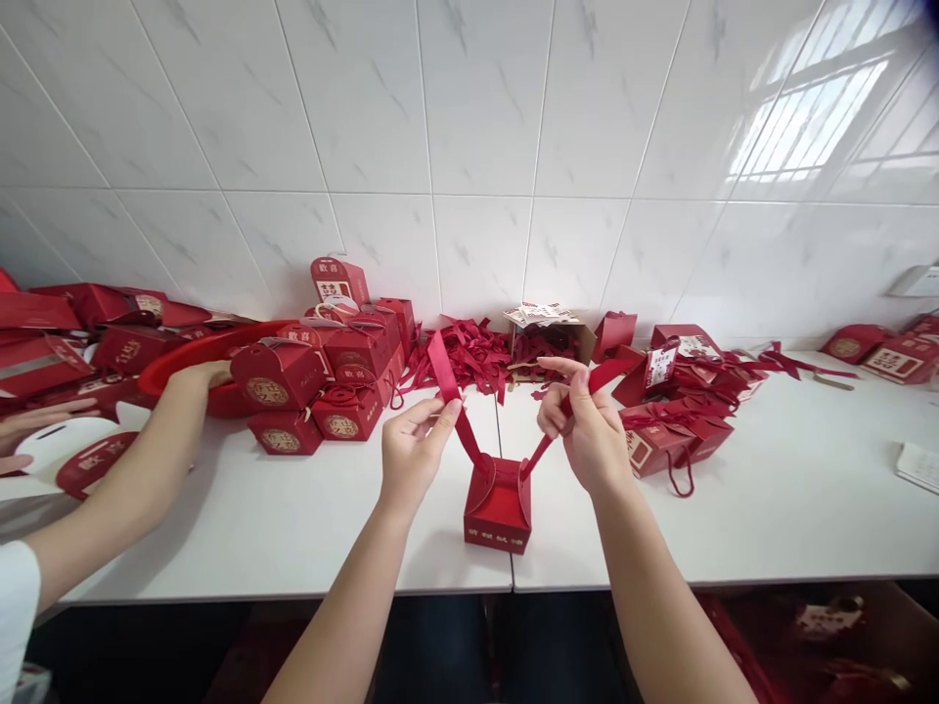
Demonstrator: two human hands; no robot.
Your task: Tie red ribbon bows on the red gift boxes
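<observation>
A small red gift box (497,513) with gold lettering on its front stands on the white table between my hands. A red ribbon (469,436) runs through its top, and its two ends rise apart in a V. My left hand (418,445) pinches the left end between thumb and fingers, with the tip sticking up past them. Around the other end my right hand (583,420) is closed, its index finger stretched out to the left. That tail of ribbon trails off to the right behind the hand.
Finished-looking red boxes (352,342) are stacked at the back left. Loose ribbons (473,357) lie heaped by the wall near an open carton (554,342). More boxes (679,440) sit at right. A co-worker's arm (157,469) reaches toward a red basin (212,362).
</observation>
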